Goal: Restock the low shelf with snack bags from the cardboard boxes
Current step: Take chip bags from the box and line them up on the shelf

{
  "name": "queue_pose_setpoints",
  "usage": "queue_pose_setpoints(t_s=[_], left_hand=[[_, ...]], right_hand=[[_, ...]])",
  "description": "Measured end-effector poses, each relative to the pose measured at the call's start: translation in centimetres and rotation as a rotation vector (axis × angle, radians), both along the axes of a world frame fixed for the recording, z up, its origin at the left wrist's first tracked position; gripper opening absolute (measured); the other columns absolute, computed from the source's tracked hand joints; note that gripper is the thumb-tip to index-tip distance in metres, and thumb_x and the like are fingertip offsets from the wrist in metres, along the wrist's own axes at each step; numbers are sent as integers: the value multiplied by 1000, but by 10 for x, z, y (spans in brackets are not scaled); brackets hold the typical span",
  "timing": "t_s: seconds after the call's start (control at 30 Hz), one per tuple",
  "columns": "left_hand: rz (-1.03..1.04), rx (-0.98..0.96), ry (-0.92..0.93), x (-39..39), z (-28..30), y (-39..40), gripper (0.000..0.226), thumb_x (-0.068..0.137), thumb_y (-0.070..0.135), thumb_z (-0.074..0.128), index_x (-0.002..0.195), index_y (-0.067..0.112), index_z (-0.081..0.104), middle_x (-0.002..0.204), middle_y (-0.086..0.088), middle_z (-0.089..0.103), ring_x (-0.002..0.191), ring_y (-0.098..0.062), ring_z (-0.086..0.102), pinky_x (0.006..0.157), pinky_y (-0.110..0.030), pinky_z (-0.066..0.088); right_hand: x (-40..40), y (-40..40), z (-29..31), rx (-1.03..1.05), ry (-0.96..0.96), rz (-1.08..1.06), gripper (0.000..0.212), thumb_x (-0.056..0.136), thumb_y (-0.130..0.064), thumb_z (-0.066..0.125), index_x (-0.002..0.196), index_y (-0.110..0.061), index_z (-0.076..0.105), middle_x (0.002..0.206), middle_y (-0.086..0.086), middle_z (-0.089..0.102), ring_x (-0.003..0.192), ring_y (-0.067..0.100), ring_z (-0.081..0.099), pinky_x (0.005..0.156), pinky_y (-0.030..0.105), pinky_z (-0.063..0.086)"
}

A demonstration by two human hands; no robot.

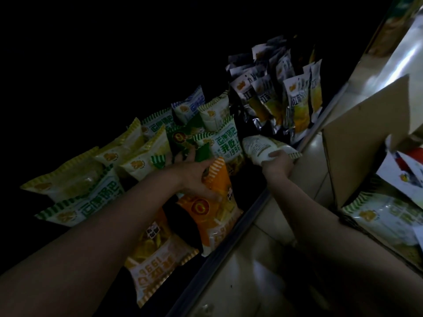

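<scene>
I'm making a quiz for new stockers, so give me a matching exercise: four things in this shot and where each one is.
Things:
1. orange bag
2. white bag
3. silver bags
4. cardboard box

Places:
A. standing on the floor, right of the shelf
B. under the left hand
C. upright at the far end of the shelf
D. gripped in the right hand

Pairs: 1-B, 2-D, 3-C, 4-A

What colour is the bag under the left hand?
Orange with white stripes along its top edge; the orange bag shows in the head view, under the left hand.
</scene>
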State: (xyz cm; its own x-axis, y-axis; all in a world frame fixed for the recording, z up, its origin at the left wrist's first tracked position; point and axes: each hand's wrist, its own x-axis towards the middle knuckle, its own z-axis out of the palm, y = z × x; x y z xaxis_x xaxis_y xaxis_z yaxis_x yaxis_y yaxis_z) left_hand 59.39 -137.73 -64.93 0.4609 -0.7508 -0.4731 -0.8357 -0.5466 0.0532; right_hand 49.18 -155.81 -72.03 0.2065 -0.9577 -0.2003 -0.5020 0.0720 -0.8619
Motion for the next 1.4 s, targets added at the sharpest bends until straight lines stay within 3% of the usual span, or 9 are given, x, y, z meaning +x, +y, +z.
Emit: queue_pose_setpoints(t_s=[0.17,0.3,0.47,0.63,0.73,0.87,0.97,1.27,1.4], left_hand=[[50,3,-51,-10,5,2,102,72,68,61,148,42,-3,156,-15,-14,141,-46,-4,112,-58,-5],[85,-8,-79,-19,5,10,96,73,70,58,148,42,3,157,-13,-9,142,-43,0,111,-58,-6],[115,-42,-54,-22,1,11,93,75,69,56,148,40,7,157,-12,-13,142,-41,-6,111,-58,-8],[110,-66,-45,-18,-5,19,87,79,66,54,148,38,9,156,-10,-20,143,-36,-12,113,-55,-9],[104,-86,-40,-14,-7,21,87,78,67,55,148,39,12,156,-8,-20,144,-33,-12,113,-53,-9],[111,-98,-37,-14,-9,22,85,77,66,56,147,41,16,157,-9,-16,144,-35,-9,112,-54,-10],[97,-101,-31,-13,-6,20,82,76,66,58,145,42,20,157,-11,-12,143,-37,-6,112,-55,-9],[114,-105,-48,-15,-11,32,92,77,69,53,148,40,2,155,-12,-21,143,-35,-11,112,-52,-12],[175,-193,-44,-27,6,33,91,83,62,53,149,34,-2,156,-12,-18,145,-33,-5,113,-51,-10]], right_hand=[[1,-1,80,-450,166,91,17,94,-5,43,98,-6,60,109,19,59,94,30,55,74,33,42],[-1,3,130,-854,398,206,18,93,-5,48,106,-4,60,111,16,56,101,36,53,69,37,37],[-7,16,143,-1049,537,389,17,91,-2,47,105,-2,56,103,18,58,97,36,53,62,35,31],[6,52,92,-934,526,721,22,86,4,47,104,-4,56,104,14,59,94,32,60,62,31,38],[12,65,65,-787,468,925,40,89,2,48,128,-7,43,121,17,50,108,36,53,78,40,48],[9,62,69,-667,489,582,69,88,-32,63,141,-12,25,144,18,19,131,40,24,102,46,32],[8,49,70,-175,420,486,75,86,-45,63,144,-17,24,152,16,5,135,43,17,104,50,31],[7,34,64,-9,242,560,70,93,-33,57,149,-22,17,155,12,16,136,36,29,103,41,37],[-4,28,107,22,94,415,55,98,-25,47,146,-11,23,138,15,40,111,33,48,85,40,43]])
